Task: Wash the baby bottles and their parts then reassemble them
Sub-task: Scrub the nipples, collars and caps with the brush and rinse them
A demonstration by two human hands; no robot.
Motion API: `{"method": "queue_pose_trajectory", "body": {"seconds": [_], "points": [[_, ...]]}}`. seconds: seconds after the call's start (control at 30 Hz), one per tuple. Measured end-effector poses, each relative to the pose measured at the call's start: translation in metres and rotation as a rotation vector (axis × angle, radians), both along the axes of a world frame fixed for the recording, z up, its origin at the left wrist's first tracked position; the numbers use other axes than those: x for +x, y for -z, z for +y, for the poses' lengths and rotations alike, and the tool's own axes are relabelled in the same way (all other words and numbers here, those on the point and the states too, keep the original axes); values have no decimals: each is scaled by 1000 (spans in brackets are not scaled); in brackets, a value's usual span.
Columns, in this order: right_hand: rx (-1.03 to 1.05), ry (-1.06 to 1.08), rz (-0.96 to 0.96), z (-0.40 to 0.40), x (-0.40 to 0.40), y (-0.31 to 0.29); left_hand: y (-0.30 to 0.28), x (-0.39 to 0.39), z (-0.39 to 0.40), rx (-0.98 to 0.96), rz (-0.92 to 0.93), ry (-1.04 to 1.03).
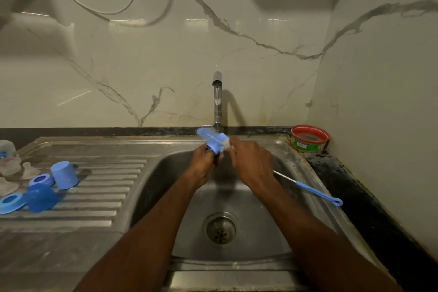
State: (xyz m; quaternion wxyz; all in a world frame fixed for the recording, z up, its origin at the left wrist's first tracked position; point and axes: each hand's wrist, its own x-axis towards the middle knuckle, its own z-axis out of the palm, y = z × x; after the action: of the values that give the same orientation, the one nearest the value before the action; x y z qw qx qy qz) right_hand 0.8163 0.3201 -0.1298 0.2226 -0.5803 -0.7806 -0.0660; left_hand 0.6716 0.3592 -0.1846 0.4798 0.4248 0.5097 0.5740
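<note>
Centrally, above the steel sink (pixel 279 239), a person's two hands meet under the tap (pixel 217 102). Left hand (pixel 205 161) grips the handle end of a blue bottle brush (pixel 212 139), whose bristled head angles up toward the upper left, just in front of the tap's base. Right hand (pixel 252 161) has its fingers curled against the brush's pale tip; whether it pinches the brush or a small part there cannot be told. At right, a thin blue nipple brush (pixel 310 191) lies across the sink's rim. On the ribbed draining board (pixel 102 197) at left sit a blue cap (pixel 64 175), blue collar rings (pixel 10 202), a blue dome lid (pixel 41 197), clear nipples (pixel 29 169) and, blurred at the frame's edge, a clear bottle (pixel 7 152). A red-rimmed tub (pixel 309 138) stands in the right corner of the counter.
</note>
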Motion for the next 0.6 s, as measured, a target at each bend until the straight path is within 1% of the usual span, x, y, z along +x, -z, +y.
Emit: {"method": "queue_pose_trajectory", "body": {"seconds": [0.07, 0.13, 0.23, 0.3, 0.33, 0.4, 0.47, 0.53, 0.6], "points": [[4, 93, 40, 7, 4, -3, 0, 0, 2, 23, -112, 4], [22, 111, 63, 10, 6, -3, -2, -2, 3, 45, -185, 2], [16, -58, 4, 4, 2, 4, 2, -1, 4, 17, -60, -76], [32, -120, -40, 1, 1, 7, 2, -1, 3, 7, 11, -56], [52, -98, -30, 3, 2, 5, 2, -2, 2, 24, -4, -14], [80, 12, 22, 9, 5, 0, -2, -1, -2, 5, -73, 43], [60, 86, 48, 13, 8, -1, -3, 0, -3, -36, -94, 15], [7, 36, 38, 11, 6, 1, 2, 1, 0, -60, -44, -76], [-19, -83, -11, 6, 1, 9, 3, 1, 1, -48, -3, -115]]}}
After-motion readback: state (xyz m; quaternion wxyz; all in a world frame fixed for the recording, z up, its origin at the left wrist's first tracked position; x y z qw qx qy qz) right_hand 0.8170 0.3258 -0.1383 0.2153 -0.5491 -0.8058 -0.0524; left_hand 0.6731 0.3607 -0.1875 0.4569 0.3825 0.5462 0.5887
